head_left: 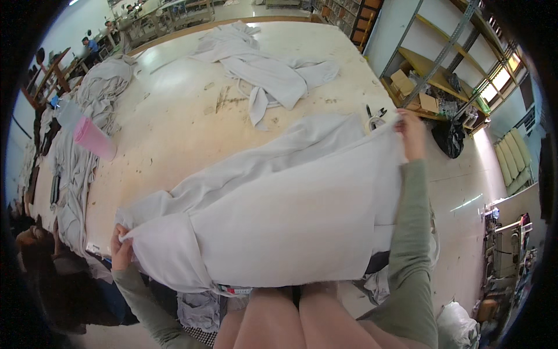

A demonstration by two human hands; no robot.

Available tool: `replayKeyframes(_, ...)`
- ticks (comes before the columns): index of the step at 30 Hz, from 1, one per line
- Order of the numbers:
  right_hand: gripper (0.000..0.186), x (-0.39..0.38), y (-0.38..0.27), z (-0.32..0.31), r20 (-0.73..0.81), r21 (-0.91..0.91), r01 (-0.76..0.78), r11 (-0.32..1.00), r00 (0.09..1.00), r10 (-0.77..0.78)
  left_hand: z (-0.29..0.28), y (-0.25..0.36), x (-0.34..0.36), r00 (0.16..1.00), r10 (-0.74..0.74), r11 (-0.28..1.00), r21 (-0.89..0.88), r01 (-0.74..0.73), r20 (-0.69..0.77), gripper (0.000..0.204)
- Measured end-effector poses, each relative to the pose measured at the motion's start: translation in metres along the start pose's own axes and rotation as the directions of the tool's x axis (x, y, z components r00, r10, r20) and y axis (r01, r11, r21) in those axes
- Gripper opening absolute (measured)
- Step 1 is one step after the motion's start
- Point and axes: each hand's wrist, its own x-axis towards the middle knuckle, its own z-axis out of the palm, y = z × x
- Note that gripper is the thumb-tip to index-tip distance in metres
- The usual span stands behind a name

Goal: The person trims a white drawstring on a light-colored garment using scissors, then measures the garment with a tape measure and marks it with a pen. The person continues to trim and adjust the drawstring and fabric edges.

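A large piece of light grey fabric (290, 215) is stretched between my two hands across the near edge of the table. My left hand (121, 249) pinches its left corner near the table's front left. At the far right corner, my right hand (411, 135) grips the other end, raised by the table's right edge. The fabric's near part hangs over the front edge above my legs, and a folded layer of it lies on the tabletop behind. Just beyond my right hand, a pair of small dark-handled scissors or snips (378, 116) rests on the table.
Another crumpled grey fabric piece (267, 72) lies farther back on the pale table (157, 139). A pink cylinder (94, 138) and heaped grey cloth (75, 168) line the left side, where another person (46, 262) is close by. Metal shelving (430, 70) stands at the right.
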Motion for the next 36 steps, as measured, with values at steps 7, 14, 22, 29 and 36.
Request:
replayKeyframes(7,0.033,0.033,0.078,0.126,0.074,-0.850,0.059,0.523,0.997,0.008,0.011,0.016,-0.010,0.999,0.028,0.995,-0.099,-0.030,-0.027,0.032)
replayKeyframes(14,0.030,0.058,0.024,0.045,-0.027,-0.273,-0.054,0.961,0.998,0.048,-0.026,0.035,-0.023,0.980,0.139,0.990,0.014,-0.138,-0.142,0.040)
replayKeyframes(22,0.049,0.023,-0.014,-0.165,-0.497,-0.022,0.099,0.995,0.862,-0.096,0.033,0.018,0.023,0.781,0.625,0.731,0.340,-0.592,0.015,0.021)
replayKeyframes(29,0.044,-0.068,0.095,-0.224,-0.571,-0.007,-0.161,0.987,0.811,0.128,0.123,-0.010,-0.014,0.924,0.226,0.751,0.548,-0.368,0.310,0.029)
replayKeyframes(36,0.043,-0.091,0.120,-0.210,-0.575,-0.030,-0.205,0.978,0.804,0.151,0.141,0.000,-0.034,0.990,0.142,0.951,0.281,-0.130,-0.024,0.051)
